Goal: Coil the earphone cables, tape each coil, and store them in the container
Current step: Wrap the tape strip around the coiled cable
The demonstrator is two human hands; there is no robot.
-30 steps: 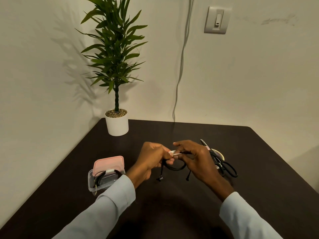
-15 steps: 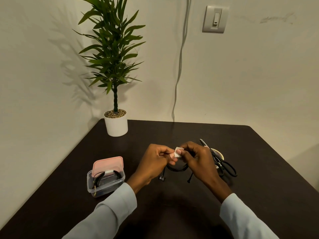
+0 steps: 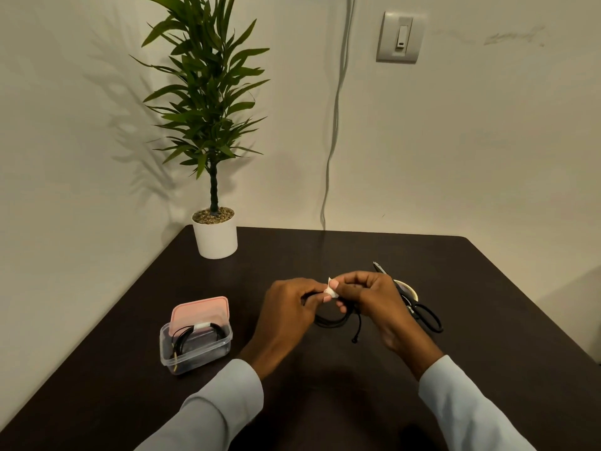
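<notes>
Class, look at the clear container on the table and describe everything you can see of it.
The container is a small, rectangular tub of clear plastic, standing upright on the dark table, left of the left hand. Its pink lid is off the rim, leaning tilted at the back edge. Inside lies a coiled black earphone cable bound with a white tape strip. Neither hand touches it.

We see a potted plant at the table's far left corner, a wall switch, and a cord hanging down the wall.
</notes>
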